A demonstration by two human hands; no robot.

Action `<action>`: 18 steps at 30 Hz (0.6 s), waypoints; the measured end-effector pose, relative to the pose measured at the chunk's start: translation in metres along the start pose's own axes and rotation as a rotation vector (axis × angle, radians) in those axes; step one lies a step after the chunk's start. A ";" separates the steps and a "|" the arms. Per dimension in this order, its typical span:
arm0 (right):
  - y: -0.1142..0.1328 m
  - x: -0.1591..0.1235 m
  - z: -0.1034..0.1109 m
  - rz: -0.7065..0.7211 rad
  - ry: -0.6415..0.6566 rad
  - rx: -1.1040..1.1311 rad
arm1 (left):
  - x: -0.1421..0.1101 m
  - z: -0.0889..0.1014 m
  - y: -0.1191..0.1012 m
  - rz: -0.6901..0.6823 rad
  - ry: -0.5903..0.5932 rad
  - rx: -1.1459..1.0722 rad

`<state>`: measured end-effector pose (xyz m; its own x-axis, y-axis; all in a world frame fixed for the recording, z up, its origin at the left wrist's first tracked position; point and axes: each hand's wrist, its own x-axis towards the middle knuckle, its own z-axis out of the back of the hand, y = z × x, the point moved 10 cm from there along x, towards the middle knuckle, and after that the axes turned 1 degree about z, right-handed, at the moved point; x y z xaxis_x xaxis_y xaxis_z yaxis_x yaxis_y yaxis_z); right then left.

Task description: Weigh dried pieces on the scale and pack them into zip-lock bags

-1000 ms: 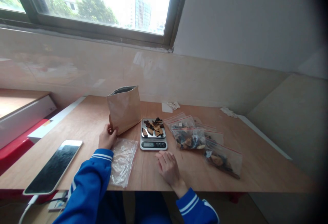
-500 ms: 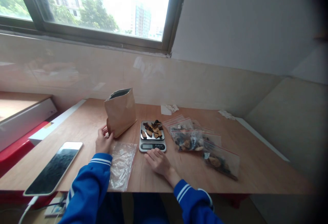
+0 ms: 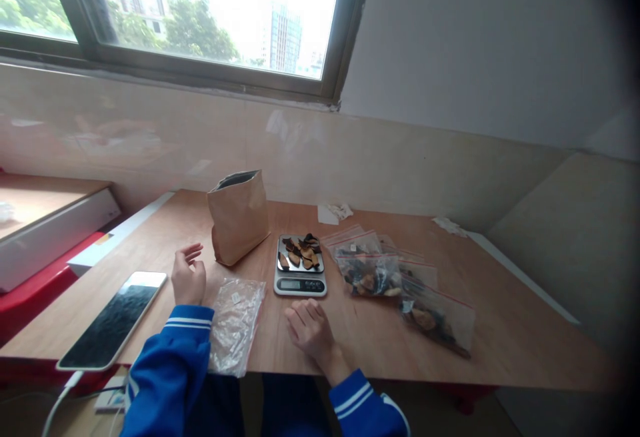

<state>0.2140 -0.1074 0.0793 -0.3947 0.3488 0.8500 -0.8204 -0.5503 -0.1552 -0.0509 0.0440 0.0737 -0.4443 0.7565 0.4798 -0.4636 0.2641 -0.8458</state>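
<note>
**Dried slices [image 3: 301, 254] rest on the scale [image 3: 301, 285]**

Left of the scale stands an open paper bag [image 3: 239, 220]; your left hand [image 3: 189, 278] is near it, fingers loosely spread. Your right hand [image 3: 312, 330] is just in front of the scale, fingers curled together. A flat clear bag [image 3: 236, 327] lies front-left of the scale, and filled zip bags [image 3: 369, 278] lie right of it on the bench [image 3: 370, 350].

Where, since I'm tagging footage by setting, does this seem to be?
Probably an indoor weighing or packing space, judging by the digital scale, filled plastic bags and open brown pouch.
</note>
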 end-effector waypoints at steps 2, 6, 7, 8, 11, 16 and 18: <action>0.000 0.001 -0.001 -0.001 0.007 0.015 | -0.002 0.008 -0.023 -0.072 -0.011 0.061; -0.008 -0.001 -0.004 -0.022 0.020 0.030 | -0.020 -0.021 -0.043 -0.124 0.402 0.119; -0.012 -0.002 -0.005 -0.038 0.023 0.032 | -0.034 -0.035 -0.045 -0.135 0.587 0.117; -0.016 -0.003 -0.007 -0.056 0.030 0.033 | -0.051 -0.047 -0.046 -0.145 0.765 0.118; -0.028 -0.003 -0.014 -0.089 0.066 0.018 | -0.099 -0.058 -0.047 -0.179 1.042 0.174; -0.030 0.002 -0.032 -0.024 0.128 -0.005 | -0.140 -0.052 -0.051 -0.305 1.046 0.295; -0.028 0.004 -0.038 -0.004 0.146 0.003 | -0.144 -0.051 -0.050 -0.316 1.033 0.299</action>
<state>0.2195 -0.0622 0.0676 -0.4477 0.4574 0.7683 -0.8210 -0.5507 -0.1506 0.0751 -0.0475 0.0351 0.5109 0.8510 0.1218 -0.6702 0.4829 -0.5636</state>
